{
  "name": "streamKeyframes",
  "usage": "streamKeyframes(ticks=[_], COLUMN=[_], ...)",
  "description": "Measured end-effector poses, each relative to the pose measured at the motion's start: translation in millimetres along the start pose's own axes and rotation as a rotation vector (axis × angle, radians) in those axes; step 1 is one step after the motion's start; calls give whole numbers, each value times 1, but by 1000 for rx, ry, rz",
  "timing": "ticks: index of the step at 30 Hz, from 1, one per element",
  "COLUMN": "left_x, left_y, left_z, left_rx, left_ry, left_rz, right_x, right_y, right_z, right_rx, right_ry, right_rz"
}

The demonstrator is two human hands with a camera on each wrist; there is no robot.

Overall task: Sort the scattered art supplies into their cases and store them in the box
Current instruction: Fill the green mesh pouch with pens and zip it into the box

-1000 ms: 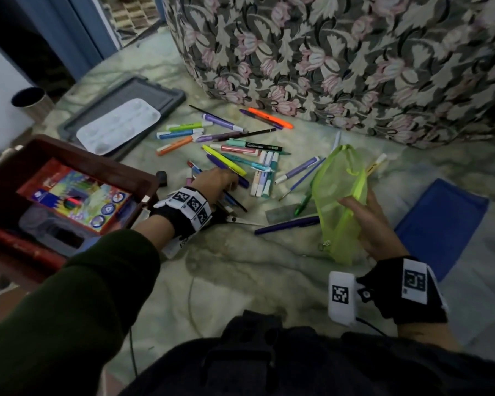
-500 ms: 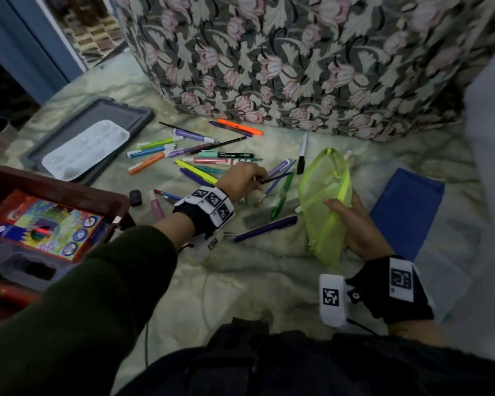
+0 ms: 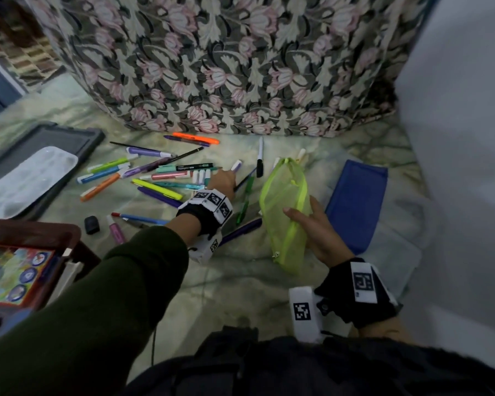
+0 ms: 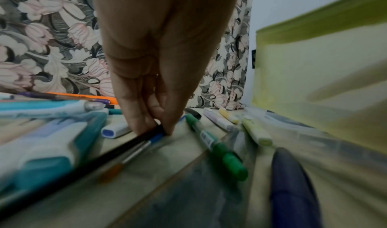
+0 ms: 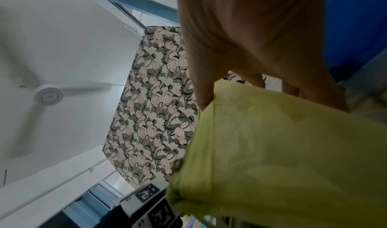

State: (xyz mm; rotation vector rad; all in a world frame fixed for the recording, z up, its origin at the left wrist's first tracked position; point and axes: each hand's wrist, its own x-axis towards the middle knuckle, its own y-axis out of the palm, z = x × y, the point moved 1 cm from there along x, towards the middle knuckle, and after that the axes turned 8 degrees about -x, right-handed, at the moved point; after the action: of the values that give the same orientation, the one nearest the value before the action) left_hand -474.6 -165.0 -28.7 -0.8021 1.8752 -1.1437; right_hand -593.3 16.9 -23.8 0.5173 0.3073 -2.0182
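Note:
Several pens, markers and brushes [image 3: 166,172] lie scattered on the marble floor. My left hand [image 3: 226,178] reaches into the pile. Its thumb and fingertips [image 4: 157,127] pinch a thin black brush [image 4: 117,150] and a blue-handled brush [image 4: 144,145] that still touch the floor. A green pen [image 4: 215,147] lies just to their right. My right hand [image 3: 315,227] grips a lime-green mesh pouch [image 3: 285,207], held upright with its zip side toward the pile; the thumb [image 5: 205,99] presses on the mesh [image 5: 282,148]. The brown storage box [image 3: 40,232] stands at the left.
A crayon pack [image 3: 12,272] lies inside the box. A grey tray [image 3: 77,138] with a white palette [image 3: 26,178] sits at the back left. A blue case [image 3: 355,201] lies right of the pouch. Floral-covered furniture [image 3: 226,67] borders the far side.
My left hand has moved right across the pile toward the pouch and now pinches the thin brushes. The right hand keeps its hold on the pouch. The head view has swung right.

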Motion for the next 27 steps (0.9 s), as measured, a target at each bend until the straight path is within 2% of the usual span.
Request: streamKeyframes(ticks=[4,7,10,15,20,23,27], left_x=[-13,-25,-35,-61,-87,-94,-101], left_y=[4,9,1,-44,-96,-114,-116], left_z=[7,12,12,-6,-39,-55,-72], left_rx=[-35,19,-30,-525,-1058,-1191,-1214], left_ry=[-1,59,91,249,354,436,478], left_rz=[-27,-27,-24,-168,-173,-243,-282], right_x=[-3,-6,-10,-12,-9,-6,-5], right_y=[4,5,5,5,13,18,20], right_z=[3,4,4,2,2,3,5], right_rx=[41,54,58,60,55,56,43], right_ry=[26,45,49,38,32,31,14], right_rz=[9,18,22,36,40,30,0])
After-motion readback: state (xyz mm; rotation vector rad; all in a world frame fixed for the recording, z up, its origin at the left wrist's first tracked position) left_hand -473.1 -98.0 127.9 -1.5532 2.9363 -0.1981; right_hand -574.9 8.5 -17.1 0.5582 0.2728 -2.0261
